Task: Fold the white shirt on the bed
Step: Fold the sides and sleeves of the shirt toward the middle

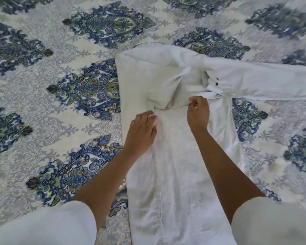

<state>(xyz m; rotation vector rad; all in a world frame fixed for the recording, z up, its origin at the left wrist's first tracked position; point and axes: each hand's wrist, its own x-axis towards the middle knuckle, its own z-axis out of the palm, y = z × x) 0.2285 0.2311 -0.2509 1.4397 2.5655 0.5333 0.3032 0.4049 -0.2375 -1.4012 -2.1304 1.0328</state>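
At the bottom edge, 2 white sleeves (42, 225) end above bare forearms that reach forward over the bed (42, 96), which is covered by a pale quilt printed with blue and green medallions. Between the forearms lies the white shirt (177, 174), stretched lengthwise away from the viewer, its lower part flat with a long seam running up it.

Farther up, the left hand (141, 133) rests palm down on the shirt near its left side, fingers (148, 117) spread loosely and flat against the cloth, gripping nothing that can be seen. Just to the right and slightly farther away, the right hand (198, 112) is curled, its fingers (193, 101) pinched together on a folded edge of the shirt.

Beyond both hands the fabric bunches into a creased fold across the shirt's middle. To the right of that fold, 2 dark buttons (217, 81) show on a cuff, and one long shirt sleeve (265, 82) extends rightward across the quilt to the picture's edge. The shirt's far end lies rounded over, with a small ruffled edge at the top.
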